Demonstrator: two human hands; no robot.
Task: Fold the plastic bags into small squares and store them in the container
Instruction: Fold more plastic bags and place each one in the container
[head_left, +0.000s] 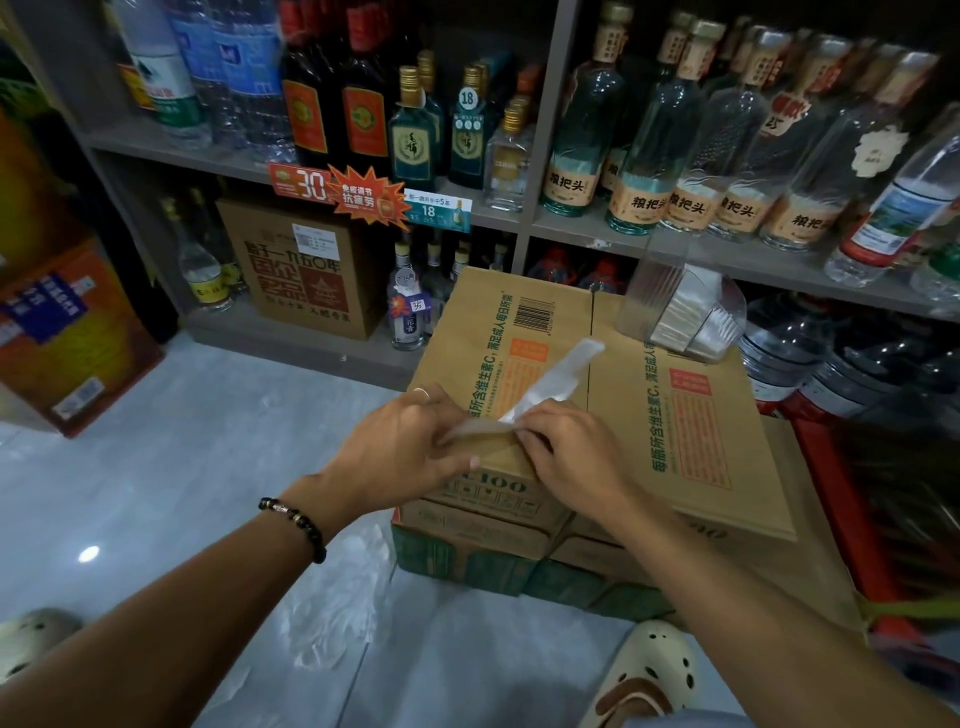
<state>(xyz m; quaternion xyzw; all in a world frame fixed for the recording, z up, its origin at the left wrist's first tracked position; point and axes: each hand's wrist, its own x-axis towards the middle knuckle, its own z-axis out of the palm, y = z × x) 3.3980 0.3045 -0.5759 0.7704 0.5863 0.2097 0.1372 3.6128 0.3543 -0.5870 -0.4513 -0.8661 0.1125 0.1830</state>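
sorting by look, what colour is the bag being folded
Translucent whitish, nearly clear plastic bag, seen in the head view.

Single view only: head-worn wide-angle camera, looking forward and steeply down from above the person's forearms. Close range: the left hand (410, 447) and right hand (576, 457) sit near frame centre over a cardboard box (691, 415), well within arm's reach. Shelves of bottles (649, 145) fill the upper frame, facing the camera. Floor (182, 467) and one shoe (649, 675) occupy the lower edge. Straight lines bow toward the borders.
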